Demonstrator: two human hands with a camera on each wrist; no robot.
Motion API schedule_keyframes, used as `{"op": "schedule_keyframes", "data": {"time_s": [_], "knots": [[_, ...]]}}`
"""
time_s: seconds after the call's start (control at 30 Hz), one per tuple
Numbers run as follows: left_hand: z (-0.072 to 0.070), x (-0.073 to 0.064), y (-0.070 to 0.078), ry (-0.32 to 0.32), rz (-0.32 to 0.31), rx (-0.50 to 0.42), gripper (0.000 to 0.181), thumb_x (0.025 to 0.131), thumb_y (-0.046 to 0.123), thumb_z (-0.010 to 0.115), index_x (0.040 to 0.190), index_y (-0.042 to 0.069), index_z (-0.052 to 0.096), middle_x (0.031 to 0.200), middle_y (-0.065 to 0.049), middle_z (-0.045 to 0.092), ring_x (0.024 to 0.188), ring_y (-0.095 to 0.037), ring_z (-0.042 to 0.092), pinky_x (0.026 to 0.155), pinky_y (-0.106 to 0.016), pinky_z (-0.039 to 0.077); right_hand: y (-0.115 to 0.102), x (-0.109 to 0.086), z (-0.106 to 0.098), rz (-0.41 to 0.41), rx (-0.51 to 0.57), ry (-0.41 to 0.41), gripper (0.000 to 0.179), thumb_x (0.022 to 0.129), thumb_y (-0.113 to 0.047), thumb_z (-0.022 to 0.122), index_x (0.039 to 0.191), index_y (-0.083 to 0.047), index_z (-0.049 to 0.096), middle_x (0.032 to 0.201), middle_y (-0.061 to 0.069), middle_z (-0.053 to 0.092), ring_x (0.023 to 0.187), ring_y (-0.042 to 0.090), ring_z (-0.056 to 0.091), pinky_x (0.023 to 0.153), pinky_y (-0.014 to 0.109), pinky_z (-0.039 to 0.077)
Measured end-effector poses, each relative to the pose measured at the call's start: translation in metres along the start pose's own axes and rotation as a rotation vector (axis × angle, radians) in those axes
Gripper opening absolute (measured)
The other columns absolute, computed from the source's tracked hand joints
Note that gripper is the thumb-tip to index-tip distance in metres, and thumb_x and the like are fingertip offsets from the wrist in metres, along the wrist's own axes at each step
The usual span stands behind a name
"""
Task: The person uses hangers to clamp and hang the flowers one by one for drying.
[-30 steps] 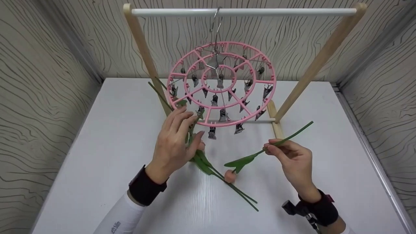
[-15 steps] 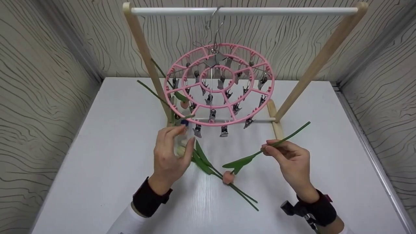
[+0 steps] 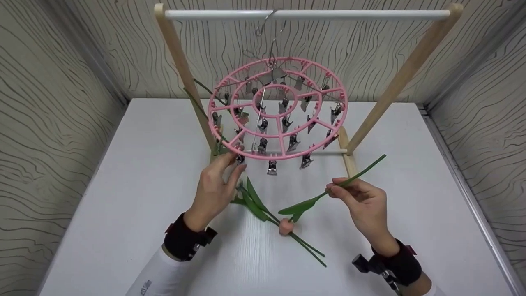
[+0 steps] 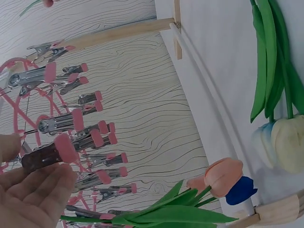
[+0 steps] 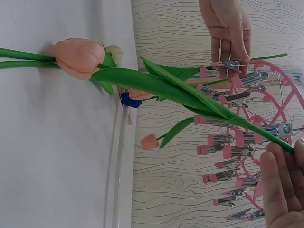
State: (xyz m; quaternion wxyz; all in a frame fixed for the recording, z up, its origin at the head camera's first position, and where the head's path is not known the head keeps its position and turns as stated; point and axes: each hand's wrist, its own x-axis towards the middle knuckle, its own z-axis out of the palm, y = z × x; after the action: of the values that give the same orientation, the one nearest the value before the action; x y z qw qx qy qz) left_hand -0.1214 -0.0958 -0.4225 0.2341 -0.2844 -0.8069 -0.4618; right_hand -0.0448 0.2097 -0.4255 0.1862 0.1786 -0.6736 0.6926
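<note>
In the head view my right hand (image 3: 363, 205) pinches the green stem of a pink tulip (image 3: 286, 226). Its bloom hangs down to the left; the right wrist view shows its leaves (image 5: 190, 92). With thumb and fingers my left hand (image 3: 213, 189) grips a metal clip (image 4: 45, 156) with pink tips on the front left rim of the round pink clip hanger (image 3: 283, 156). Other tulips hang from the hanger's left side, a pink one (image 4: 225, 175) and a blue one (image 4: 241, 191) among them. The left fingertips are partly behind the rim in the head view.
The hanger hooks over the white bar (image 3: 349, 15) of a wooden stand (image 3: 402, 78). Several free clips dangle from its rings. On the white table (image 3: 123, 205) lie tulips with crossing green stems (image 3: 304, 244), including a cream bloom (image 4: 289, 142).
The hanger has turned, its front clips shifting right after a swing left. My left hand let go, drew back, then rose to a clip. The right hand drifted slightly left with its tulip.
</note>
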Motion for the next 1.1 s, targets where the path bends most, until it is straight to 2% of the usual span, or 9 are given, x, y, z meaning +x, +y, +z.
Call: {"op": "schedule_keyframes", "data": {"time_s": [0.17, 0.37, 0.5, 0.63, 0.77, 0.87, 0.97, 1.1], "knots": [[-0.001, 0.003, 0.002, -0.032, 0.015, -0.029, 0.038, 0.087, 0.009, 0.061, 0.124, 0.009, 0.054, 0.107, -0.003, 0.063, 0.094, -0.013, 0.061, 0.080, -0.024, 0.050, 0.000, 0.001, 0.002, 0.003, -0.004, -0.001, 0.021, 0.077, 0.024, 0.055, 0.095, 0.016, 0.061, 0.085, 0.032, 0.062, 0.078, 0.031, 0.066, 0.069, 0.033, 0.054], [0.000, 0.003, 0.003, -0.083, -0.023, -0.093, 0.041, 0.085, 0.009, 0.063, 0.125, 0.015, 0.054, 0.105, 0.002, 0.063, 0.092, -0.006, 0.061, 0.079, -0.020, 0.050, 0.000, 0.001, 0.003, 0.001, -0.002, -0.006, 0.022, 0.076, 0.024, 0.055, 0.096, 0.016, 0.061, 0.085, 0.032, 0.062, 0.078, 0.031, 0.066, 0.069, 0.033, 0.054], [0.000, 0.002, 0.004, -0.105, -0.047, -0.121, 0.038, 0.086, 0.009, 0.062, 0.123, 0.013, 0.055, 0.101, 0.003, 0.064, 0.088, -0.004, 0.061, 0.077, -0.020, 0.050, 0.000, 0.001, 0.003, -0.003, 0.001, -0.005, 0.022, 0.076, 0.025, 0.055, 0.096, 0.016, 0.061, 0.085, 0.032, 0.062, 0.078, 0.030, 0.066, 0.069, 0.033, 0.054], [-0.001, 0.003, 0.003, -0.116, -0.037, -0.115, 0.033, 0.089, 0.009, 0.058, 0.121, 0.008, 0.057, 0.098, -0.001, 0.065, 0.085, -0.008, 0.061, 0.073, -0.022, 0.051, 0.001, 0.001, 0.003, -0.012, 0.018, -0.013, 0.023, 0.076, 0.026, 0.053, 0.096, 0.017, 0.060, 0.085, 0.033, 0.061, 0.078, 0.032, 0.065, 0.069, 0.034, 0.054], [-0.001, 0.003, 0.002, -0.145, -0.019, -0.133, 0.030, 0.089, 0.008, 0.056, 0.120, 0.008, 0.058, 0.097, -0.002, 0.064, 0.084, -0.008, 0.062, 0.069, -0.022, 0.051, 0.002, 0.002, 0.003, -0.026, 0.044, -0.024, 0.024, 0.075, 0.028, 0.052, 0.096, 0.019, 0.059, 0.085, 0.034, 0.060, 0.078, 0.033, 0.065, 0.068, 0.035, 0.054], [-0.001, 0.005, 0.002, -0.174, -0.022, -0.184, 0.033, 0.088, 0.007, 0.057, 0.121, 0.012, 0.057, 0.101, -0.002, 0.063, 0.087, -0.007, 0.062, 0.073, -0.021, 0.051, 0.002, 0.002, 0.003, -0.028, 0.043, -0.026, 0.025, 0.075, 0.028, 0.052, 0.096, 0.018, 0.059, 0.085, 0.034, 0.061, 0.078, 0.033, 0.065, 0.068, 0.035, 0.054], [-0.002, 0.009, 0.013, -0.182, -0.040, -0.236, 0.032, 0.085, 0.001, 0.060, 0.116, 0.009, 0.059, 0.103, -0.006, 0.063, 0.090, -0.013, 0.063, 0.076, -0.024, 0.052, 0.002, 0.002, 0.003, -0.030, 0.038, -0.027, 0.025, 0.075, 0.028, 0.052, 0.097, 0.018, 0.059, 0.085, 0.034, 0.061, 0.078, 0.033, 0.065, 0.068, 0.034, 0.054], [0.004, 0.011, 0.016, -0.182, -0.057, -0.289, 0.028, 0.081, -0.002, 0.065, 0.108, 0.001, 0.061, 0.100, -0.011, 0.062, 0.088, -0.019, 0.064, 0.073, -0.028, 0.053, 0.001, 0.003, 0.004, -0.038, 0.029, -0.030, 0.025, 0.075, 0.028, 0.052, 0.096, 0.018, 0.060, 0.085, 0.033, 0.061, 0.078, 0.032, 0.065, 0.068, 0.033, 0.054]]}}
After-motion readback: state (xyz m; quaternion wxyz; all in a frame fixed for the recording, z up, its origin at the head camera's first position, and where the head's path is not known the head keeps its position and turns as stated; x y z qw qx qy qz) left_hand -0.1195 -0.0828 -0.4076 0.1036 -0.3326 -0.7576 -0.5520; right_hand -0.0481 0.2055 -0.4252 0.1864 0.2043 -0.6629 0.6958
